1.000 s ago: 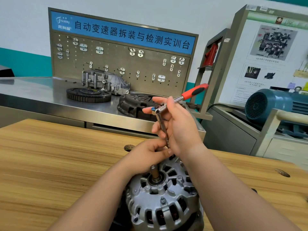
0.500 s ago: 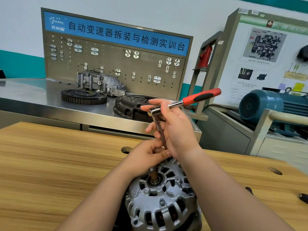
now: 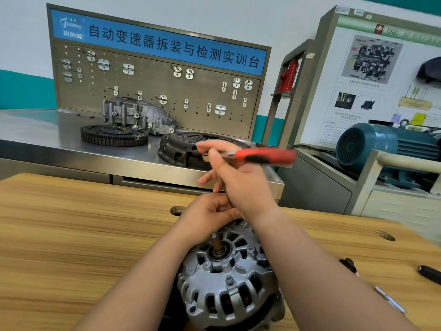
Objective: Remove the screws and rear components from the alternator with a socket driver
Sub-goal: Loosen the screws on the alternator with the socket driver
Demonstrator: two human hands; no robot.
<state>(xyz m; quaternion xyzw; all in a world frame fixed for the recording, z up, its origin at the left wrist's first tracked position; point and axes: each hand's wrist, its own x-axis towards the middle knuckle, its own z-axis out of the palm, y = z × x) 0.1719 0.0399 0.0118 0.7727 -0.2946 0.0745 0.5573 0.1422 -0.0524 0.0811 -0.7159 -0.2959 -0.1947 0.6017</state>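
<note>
The alternator (image 3: 229, 278) sits on the wooden surface (image 3: 71, 235) close to the person, shaft end up, its ribbed silver housing partly covered by both forearms. The right hand (image 3: 241, 182) is clamped on the socket driver (image 3: 265, 156) near its head, fingers wrapped round it, while the red handle sticks out to the right, blurred. The driver's steel shaft runs down towards the far rim of the alternator but is almost wholly hidden behind that hand. The left hand (image 3: 207, 213) rests on the far rim with its fingers curled in round the foot of the shaft; the right wrist covers the contact itself. A dark knot (image 3: 177, 209) in the wood shows just beyond the left hand. At the right edge of the wood lie a slim metal tool (image 3: 391, 301) and a dark object (image 3: 429, 274) too blurred to name. Behind stands a steel surface (image 3: 35, 139) carrying a toothed flywheel ring (image 3: 114, 134), an aluminium housing (image 3: 136, 115) and a dark clutch cover (image 3: 181, 149) — the raised right hand overlaps the cover's near right side. A pegboard (image 3: 155, 91) with hooks and a blue banner backs that surface. Further right are a red bottle jack (image 3: 290, 75) on a frame, a poster board (image 3: 372, 80) and a blue-green motor (image 3: 372, 144).
</note>
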